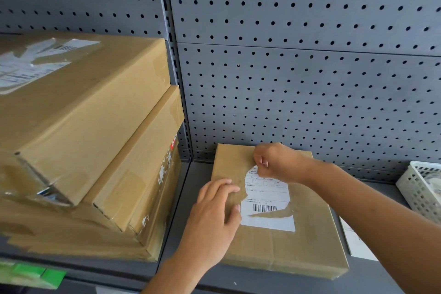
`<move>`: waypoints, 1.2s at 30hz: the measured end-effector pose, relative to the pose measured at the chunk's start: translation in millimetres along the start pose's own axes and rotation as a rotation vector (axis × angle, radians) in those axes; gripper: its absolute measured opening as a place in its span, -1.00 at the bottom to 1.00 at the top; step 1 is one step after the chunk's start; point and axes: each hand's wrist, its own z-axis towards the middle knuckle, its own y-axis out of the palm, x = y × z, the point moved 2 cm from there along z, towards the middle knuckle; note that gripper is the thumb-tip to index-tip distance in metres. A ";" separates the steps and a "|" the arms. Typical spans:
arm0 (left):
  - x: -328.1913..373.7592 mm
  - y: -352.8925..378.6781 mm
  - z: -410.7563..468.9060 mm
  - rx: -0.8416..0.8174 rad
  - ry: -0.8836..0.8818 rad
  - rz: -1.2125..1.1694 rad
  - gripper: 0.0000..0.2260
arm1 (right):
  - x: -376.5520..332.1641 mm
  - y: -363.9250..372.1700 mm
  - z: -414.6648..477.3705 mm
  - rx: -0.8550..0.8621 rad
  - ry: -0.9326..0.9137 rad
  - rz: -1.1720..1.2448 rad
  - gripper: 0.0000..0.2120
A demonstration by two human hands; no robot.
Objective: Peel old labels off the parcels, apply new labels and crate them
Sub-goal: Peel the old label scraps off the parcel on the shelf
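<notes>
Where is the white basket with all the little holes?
The white plastic lattice basket sits at the far right edge of the head view, on the grey shelf against the pegboard wall, right of the flat cardboard parcel being peeled.

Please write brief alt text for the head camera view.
A person's right hand peels a torn white label off a flat cardboard parcel while the left hand steadies it. Stacked boxes sit alongside.

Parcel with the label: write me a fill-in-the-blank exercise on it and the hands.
1. The right hand pinches the top edge of the ____.
2. The left hand lies flat on the ____.
3. The white basket sits to the ____ of the parcel.
4. The printed bars on the label are a ____.

Missing words: label; parcel; right; barcode
</notes>
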 end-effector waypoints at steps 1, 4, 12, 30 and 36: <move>-0.1 0.1 0.2 0.000 -0.001 -0.001 -0.72 | 2.4 0.8 -1.9 0.028 0.005 0.036 -0.96; 0.2 0.2 -0.1 -0.004 -0.009 -0.004 -0.72 | 5.7 3.6 -7.4 0.114 0.005 0.096 -0.90; 0.2 0.4 0.7 -0.001 -0.009 0.008 -0.73 | -2.1 17.0 -10.4 0.191 -0.030 -0.061 -0.89; -0.3 1.4 1.5 -0.002 -0.013 -0.009 -0.73 | -5.8 19.3 -48.0 0.371 0.049 0.483 -0.86; -0.2 1.3 1.4 0.009 0.007 0.008 -0.73 | -2.9 27.8 -45.6 0.325 0.046 0.454 -0.81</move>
